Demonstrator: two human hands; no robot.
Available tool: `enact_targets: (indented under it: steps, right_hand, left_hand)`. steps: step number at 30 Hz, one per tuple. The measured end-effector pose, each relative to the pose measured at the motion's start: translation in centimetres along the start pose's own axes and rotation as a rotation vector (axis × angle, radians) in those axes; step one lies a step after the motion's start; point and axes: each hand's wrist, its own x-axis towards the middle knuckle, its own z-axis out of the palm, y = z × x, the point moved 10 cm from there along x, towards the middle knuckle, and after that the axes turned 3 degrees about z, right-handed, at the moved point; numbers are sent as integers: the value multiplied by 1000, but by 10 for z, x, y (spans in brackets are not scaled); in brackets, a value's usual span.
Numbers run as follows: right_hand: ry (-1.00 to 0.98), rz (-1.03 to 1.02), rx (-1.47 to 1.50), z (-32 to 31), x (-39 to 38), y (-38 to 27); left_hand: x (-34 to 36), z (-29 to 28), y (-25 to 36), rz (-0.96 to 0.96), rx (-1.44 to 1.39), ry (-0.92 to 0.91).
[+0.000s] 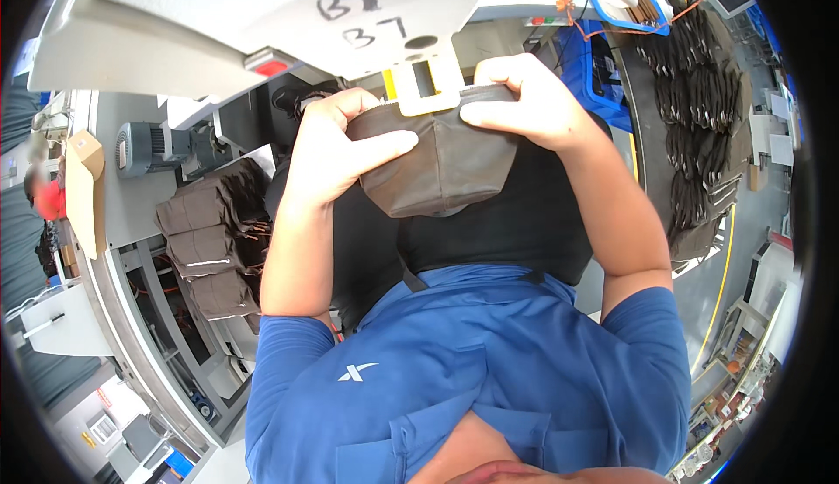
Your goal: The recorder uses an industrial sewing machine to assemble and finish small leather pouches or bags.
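Fabric piece (446,165), grey-brown, is held taut under the white machine head (350,12); left hand (336,156) and right hand (529,99) pinch its upper edge, seemingly for alignment.

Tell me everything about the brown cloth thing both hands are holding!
The brown cloth piece looks like soft, dull grey-brown fabric, shaped like a small pouch with a rounded lower end. Its top edge has a darker folded band tucked under the white machine part. The left hand pinches its left side, fingers lying across the front. The right hand presses its top right edge. It hangs in front of the person's dark apron.
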Motion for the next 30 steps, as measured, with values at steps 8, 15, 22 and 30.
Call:
enact_targets:
  steps: [8, 15, 22, 30]
  right_hand:
    - [56, -79, 43, -12, 30, 14]
    - [75, -106, 85, -17, 37, 6]
    - [96, -146, 37, -19, 44, 6]
    - [71, -93, 98, -13, 43, 13]
  left_hand:
    - [23, -16, -6, 97, -397, 176]
    - [29, -27, -20, 111, -382, 232]
    - [26, -38, -29, 101, -351, 313]
    - [27, -41, -46, 124, -320, 274]
